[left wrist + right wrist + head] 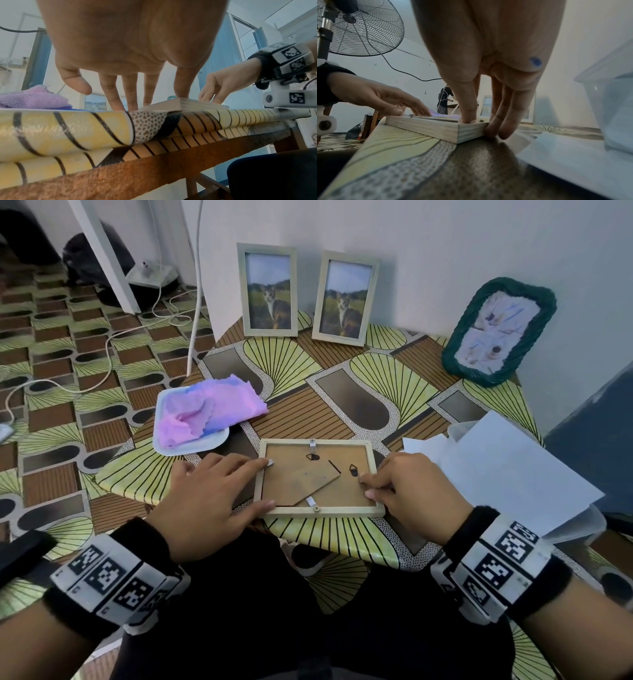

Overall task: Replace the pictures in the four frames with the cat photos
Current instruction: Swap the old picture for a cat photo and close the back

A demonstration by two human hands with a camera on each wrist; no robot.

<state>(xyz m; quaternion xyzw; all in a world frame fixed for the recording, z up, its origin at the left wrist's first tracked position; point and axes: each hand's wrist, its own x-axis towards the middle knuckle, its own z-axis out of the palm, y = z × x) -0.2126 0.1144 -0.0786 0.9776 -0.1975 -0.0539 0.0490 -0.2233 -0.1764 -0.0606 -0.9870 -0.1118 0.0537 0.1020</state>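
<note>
A light wooden frame lies face down near the table's front edge, its brown backing board and folded stand facing up. My left hand lies flat along its left side. The index fingertip touches a small metal tab and the thumb rests at the lower left corner. My right hand is at the right side. Its thumb presses on the back by the rim and other fingers brace against the outer edge. Two frames with cat photos lean on the wall. A green woven frame holds another picture.
A pink and blue cloth lies on a white tray at the left. White sheets rest on a clear plastic container at the right. A fan and a white cable stand beyond the table's left side.
</note>
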